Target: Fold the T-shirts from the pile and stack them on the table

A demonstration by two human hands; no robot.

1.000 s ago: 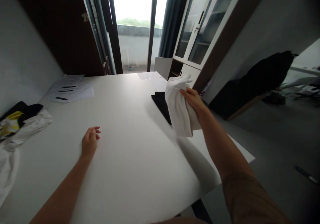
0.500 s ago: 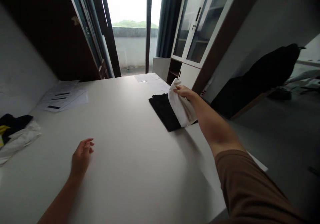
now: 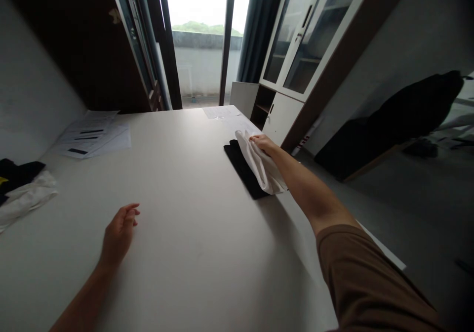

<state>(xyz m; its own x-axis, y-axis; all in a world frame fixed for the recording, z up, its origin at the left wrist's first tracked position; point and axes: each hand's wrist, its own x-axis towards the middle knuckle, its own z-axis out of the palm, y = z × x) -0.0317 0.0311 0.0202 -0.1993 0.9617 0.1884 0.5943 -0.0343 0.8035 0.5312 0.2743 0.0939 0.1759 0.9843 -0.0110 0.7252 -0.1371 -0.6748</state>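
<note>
My right hand (image 3: 262, 143) reaches to the table's far right and is closed on the upper edge of a folded white cloth (image 3: 255, 159). The cloth lies partly over a folded black cloth (image 3: 242, 170), whose left side stays uncovered. Whether either piece is a garment I cannot tell. My left hand (image 3: 120, 230) is over the near left of the white table (image 3: 177, 188), fingers loosely bent and apart, with nothing in it.
Printed sheets (image 3: 98, 137) lie at the table's back left, and more papers (image 3: 222, 112) at its far edge. A crumpled black and white fabric heap (image 3: 25, 193) sits at the left edge. Beyond the table stands a cabinet (image 3: 289, 117) with a lower door open.
My right hand has moved a little left, bringing the white cloth further over the black one. The view has shifted slightly; my left hand stays nearly where it was.
</note>
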